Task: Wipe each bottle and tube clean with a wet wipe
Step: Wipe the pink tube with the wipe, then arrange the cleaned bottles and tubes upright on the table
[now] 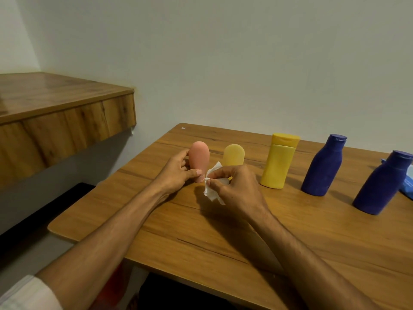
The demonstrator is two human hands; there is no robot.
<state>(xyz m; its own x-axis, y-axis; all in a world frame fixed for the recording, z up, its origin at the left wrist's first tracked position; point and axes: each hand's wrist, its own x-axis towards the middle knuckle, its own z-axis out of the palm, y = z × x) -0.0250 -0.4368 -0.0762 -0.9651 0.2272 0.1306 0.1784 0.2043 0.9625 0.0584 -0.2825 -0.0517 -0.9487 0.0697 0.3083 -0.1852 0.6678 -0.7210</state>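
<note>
Head view: the wooden table point(223, 238) carries five containers in a row that runs from the far left toward the right edge of the frame. The pink tube point(199, 161) stands upright on its cap near the table's far left corner, well inside the left edge. The left hand point(176, 173) grips it from the left side: fingers curled around the back of the body, thumb pressed across the lower front just above the cap. The right hand point(234, 186) holds the wipe point(212, 186), a crumpled white sheet, pinched between thumb and fingertips with the remaining fingers curled in; the wipe touches or nearly touches the tube's cap on its right side, and its loose end hangs down to the tabletop. The yellow tube point(234, 155) stands upright just behind the right hand, close beside the pink tube but apart from it. The yellow bottle point(278, 162) stands to its right with a clear gap between them. The first blue bottle point(323, 166) and second blue bottle point(383, 184) follow, each well separated. A blue pack point(407, 184) lies at the right frame edge, behind the second blue bottle. The near half of the table is open surface, crossed only by both forearms. A wooden shelf point(62, 104) projects from the wall at left, higher than the table and apart from it.
</note>
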